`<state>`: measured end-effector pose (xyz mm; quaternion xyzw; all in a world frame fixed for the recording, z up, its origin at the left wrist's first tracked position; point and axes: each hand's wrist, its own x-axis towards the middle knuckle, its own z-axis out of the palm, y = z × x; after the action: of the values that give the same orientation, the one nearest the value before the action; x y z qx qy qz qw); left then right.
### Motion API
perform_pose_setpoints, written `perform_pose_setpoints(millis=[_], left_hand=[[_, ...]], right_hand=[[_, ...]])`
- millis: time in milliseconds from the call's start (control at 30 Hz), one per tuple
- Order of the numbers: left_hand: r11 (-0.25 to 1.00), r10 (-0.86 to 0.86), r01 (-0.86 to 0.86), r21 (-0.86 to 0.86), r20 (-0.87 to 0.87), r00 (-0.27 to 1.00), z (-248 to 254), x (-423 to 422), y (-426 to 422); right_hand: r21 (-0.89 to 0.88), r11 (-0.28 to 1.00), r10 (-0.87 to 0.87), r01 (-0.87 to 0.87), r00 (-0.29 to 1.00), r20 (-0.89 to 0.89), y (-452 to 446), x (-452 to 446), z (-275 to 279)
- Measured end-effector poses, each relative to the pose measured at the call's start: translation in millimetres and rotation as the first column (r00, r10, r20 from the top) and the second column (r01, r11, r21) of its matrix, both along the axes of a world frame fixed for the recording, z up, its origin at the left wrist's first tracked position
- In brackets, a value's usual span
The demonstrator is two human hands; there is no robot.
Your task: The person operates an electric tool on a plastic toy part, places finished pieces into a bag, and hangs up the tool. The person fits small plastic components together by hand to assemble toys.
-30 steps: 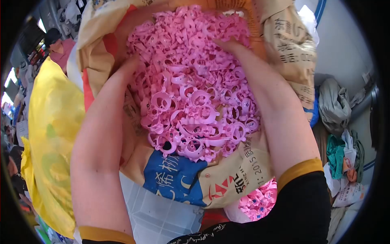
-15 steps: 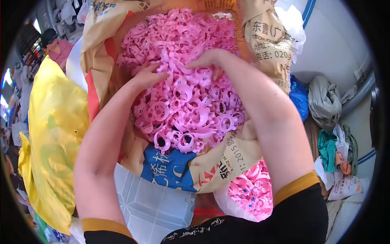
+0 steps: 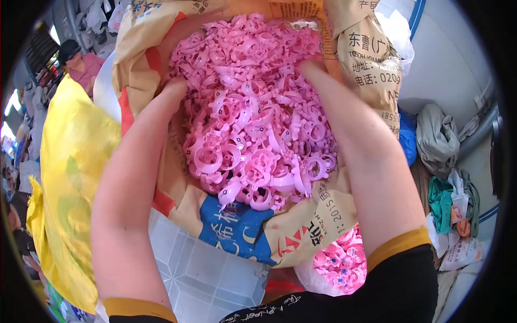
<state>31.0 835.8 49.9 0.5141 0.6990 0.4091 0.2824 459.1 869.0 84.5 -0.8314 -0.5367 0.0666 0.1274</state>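
Observation:
A large brown paper sack (image 3: 237,235) with printed lettering lies open below me, filled with pink plastic parts (image 3: 253,113), many of them ring-shaped. My left hand (image 3: 176,88) is at the left side of the heap, near the sack's wall, its fingers sunk among the parts and hidden. On the right side, my right hand (image 3: 311,69) reaches into the heap, its fingers also out of sight under or behind the pieces. Whether either hand holds any parts cannot be made out.
A yellow sack (image 3: 78,183) stands at the left. A clear bag of pink parts (image 3: 340,261) is below right, beside a grey-blue panel (image 3: 199,269). Grey bags (image 3: 437,137) sit at the right. Another person (image 3: 81,64) is at the upper left.
Both hands have moved from the middle of the heap outward to its two sides. The pink parts in the middle and front have shifted, and more are piled toward the front edge.

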Motion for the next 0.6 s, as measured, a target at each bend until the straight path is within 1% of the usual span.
perform_pose_setpoints(millis=[33,100,133,167,200,233,300,333,367,400,467,500,533,567,600], left_hand=[[0.999,-0.003,0.005,-0.036,0.051,0.999,-7,-4,8],[0.991,-0.016,0.034,-0.128,0.133,0.991,-15,-7,12],[0.982,-0.016,0.046,-0.181,0.161,0.987,-19,-8,14],[0.973,-0.033,0.085,-0.213,0.237,0.971,-23,-7,15],[0.966,-0.085,0.143,-0.216,0.26,0.962,-23,3,4],[0.955,-0.135,0.201,-0.218,0.284,0.949,-23,14,-8],[0.955,-0.223,0.25,-0.161,0.171,0.96,-32,40,-11],[0.953,-0.259,0.272,-0.135,0.109,0.96,-34,48,-15],[0.832,-0.386,0.537,-0.143,0.546,0.744,-27,54,-30],[0.846,-0.398,0.509,-0.157,0.45,0.8,-19,61,-44],[0.874,-0.411,0.455,-0.173,0.239,0.88,-2,74,-64],[0.79,-0.492,0.588,-0.174,0.393,0.777,-8,72,-58],[0.69,-0.533,0.704,-0.17,0.538,0.652,0,77,-65],[0.642,-0.497,0.737,-0.212,0.617,0.61,6,78,-76],[0.591,-0.448,0.768,-0.248,0.691,0.568,19,80,-93]], right_hand=[[0.051,0.994,-0.097,0.094,0.994,0.053,10,13,-32],[0.079,0.974,-0.211,0.212,0.977,-0.023,13,27,-77],[0.007,0.994,-0.108,0.109,0.986,-0.129,3,22,-81],[-0.057,0.998,-0.02,0.006,0.968,-0.25,-8,17,-85],[-0.116,0.971,0.153,-0.209,0.917,-0.37,-22,6,-74],[-0.169,0.95,0.151,-0.262,0.861,-0.487,-25,-12,-79],[-0.194,0.92,0.162,-0.339,0.783,-0.601,-35,-34,-79],[-0.179,0.914,0.187,-0.365,0.769,-0.611,-48,-42,-72],[-0.16,0.905,0.217,-0.393,0.753,-0.622,-62,-52,-62],[-0.137,0.897,0.248,-0.42,0.735,-0.631,-74,-60,-50],[-0.055,0.919,0.257,-0.39,0.701,-0.665,-81,-69,-48],[0.0,0.944,0.239,-0.331,0.683,-0.69,-76,-70,-62],[0.053,0.961,0.225,-0.27,0.662,-0.715,-84,-80,-61],[-0.002,0.979,0.169,-0.203,0.82,-0.548,-92,-88,-58],[-0.06,0.991,0.087,-0.117,0.928,-0.361,-108,-100,-46]])
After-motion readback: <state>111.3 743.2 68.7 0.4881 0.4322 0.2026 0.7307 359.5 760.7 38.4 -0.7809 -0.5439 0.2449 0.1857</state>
